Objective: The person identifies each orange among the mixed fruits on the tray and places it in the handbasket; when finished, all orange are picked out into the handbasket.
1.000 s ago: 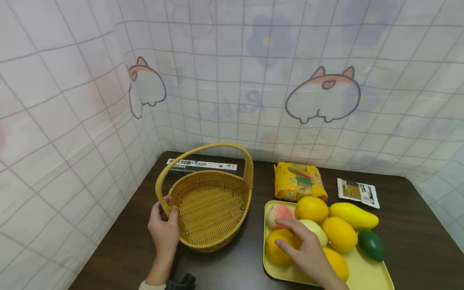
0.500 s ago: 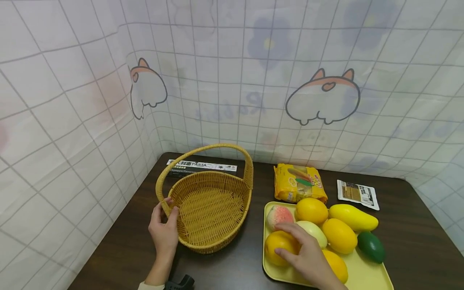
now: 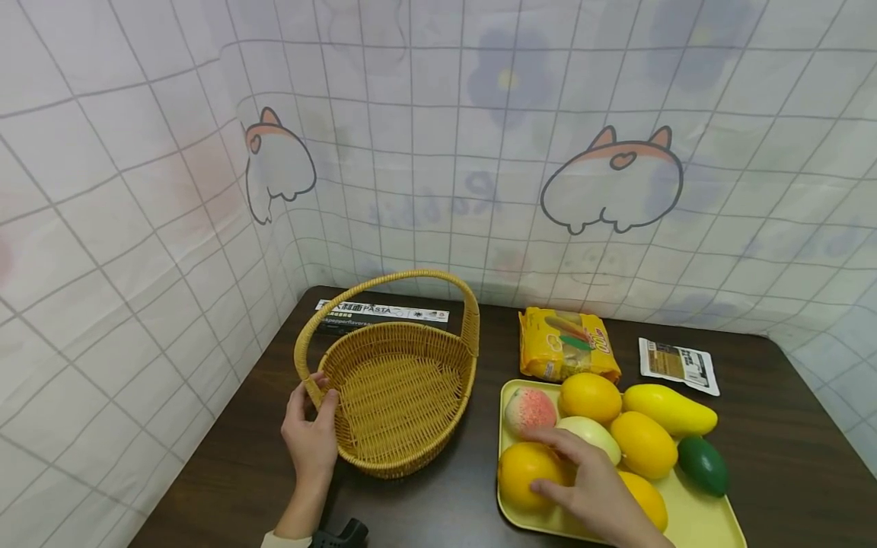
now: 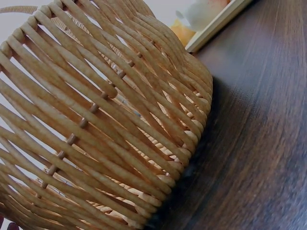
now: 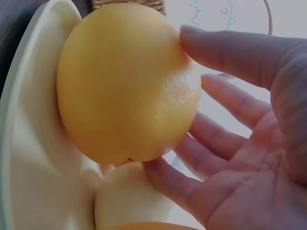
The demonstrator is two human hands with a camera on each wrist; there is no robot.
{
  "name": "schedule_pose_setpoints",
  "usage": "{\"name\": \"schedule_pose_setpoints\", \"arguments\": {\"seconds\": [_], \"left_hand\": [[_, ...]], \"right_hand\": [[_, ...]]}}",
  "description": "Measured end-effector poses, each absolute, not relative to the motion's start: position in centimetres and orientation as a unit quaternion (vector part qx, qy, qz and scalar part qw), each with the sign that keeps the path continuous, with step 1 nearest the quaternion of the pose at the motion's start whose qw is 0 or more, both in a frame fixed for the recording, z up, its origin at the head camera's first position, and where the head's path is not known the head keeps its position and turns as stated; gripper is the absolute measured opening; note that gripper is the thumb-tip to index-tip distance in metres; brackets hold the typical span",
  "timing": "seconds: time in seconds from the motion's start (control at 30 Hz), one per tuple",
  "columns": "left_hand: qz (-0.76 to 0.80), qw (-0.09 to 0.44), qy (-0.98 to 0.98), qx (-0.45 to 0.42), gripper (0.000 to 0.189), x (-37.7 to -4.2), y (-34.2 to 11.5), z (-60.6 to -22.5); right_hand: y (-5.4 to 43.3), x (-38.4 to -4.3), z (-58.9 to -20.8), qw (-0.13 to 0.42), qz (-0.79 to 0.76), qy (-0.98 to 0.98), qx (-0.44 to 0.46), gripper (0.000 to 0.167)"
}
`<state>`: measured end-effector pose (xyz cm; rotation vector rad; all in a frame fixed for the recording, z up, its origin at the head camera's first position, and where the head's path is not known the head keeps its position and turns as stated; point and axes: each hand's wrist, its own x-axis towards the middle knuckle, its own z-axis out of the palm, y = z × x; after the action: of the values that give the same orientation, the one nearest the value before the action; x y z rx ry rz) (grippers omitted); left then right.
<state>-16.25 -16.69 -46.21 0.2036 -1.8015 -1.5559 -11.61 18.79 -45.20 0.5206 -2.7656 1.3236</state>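
A wicker basket (image 3: 404,407) with a tall arched handle stands on the table, its inside bare. My left hand (image 3: 310,430) grips it at the left, where handle meets rim, thumb on the near side. The basket's woven wall (image 4: 100,110) fills most of the left wrist view. My right hand (image 3: 596,476) holds a round yellow-orange fruit (image 3: 526,476) at the near left corner of the yellow tray (image 3: 709,525). In the right wrist view the thumb presses one side of this fruit (image 5: 124,86) and the fingers reach round the other.
The tray also bears a peach (image 3: 530,411), a pale green fruit (image 3: 591,438), several yellow fruits, a mango-shaped one (image 3: 668,409) and a dark green one (image 3: 702,466). Behind stand a yellow snack bag (image 3: 567,342), a small sachet (image 3: 678,365) and a pasta box (image 3: 384,312).
My right hand has closed on the round yellow-orange fruit, which has shifted slightly toward me and looks a little larger. The left hand and basket have stayed put.
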Motion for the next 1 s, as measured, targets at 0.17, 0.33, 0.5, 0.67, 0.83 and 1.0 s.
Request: {"name": "schedule_pose_setpoints", "arguments": {"seconds": [0.17, 0.33, 0.5, 0.67, 0.83, 1.0], "left_hand": [[-0.61, 0.367, -0.698, 0.079, 0.03, -16.3, -16.7, -46.2], [-0.609, 0.366, -0.699, 0.081, 0.03, -16.3, -16.7, -46.2], [-0.604, 0.366, -0.703, 0.084, 0.03, -16.2, -16.7, -46.2], [-0.602, 0.366, -0.704, 0.085, 0.03, -16.2, -16.7, -45.9], [-0.6, 0.367, -0.706, 0.087, 0.03, -16.2, -16.8, -45.8], [-0.607, 0.367, -0.7, 0.087, 0.032, -16.9, -17.3, -47.3]], "right_hand": [[19.0, -11.6, -45.2, -0.026, 0.411, -0.888, 0.203, 0.054], [19.1, -11.6, -45.4, -0.059, 0.406, -0.889, 0.203, 0.058], [19.2, -11.6, -45.7, -0.088, 0.403, -0.891, 0.188, 0.071], [19.1, -11.7, -45.8, -0.112, 0.404, -0.89, 0.177, 0.082], [18.9, -11.6, -45.9, -0.115, 0.395, -0.895, 0.174, 0.084], [18.6, -11.7, -46.0, -0.111, 0.387, -0.901, 0.162, 0.083]]}}
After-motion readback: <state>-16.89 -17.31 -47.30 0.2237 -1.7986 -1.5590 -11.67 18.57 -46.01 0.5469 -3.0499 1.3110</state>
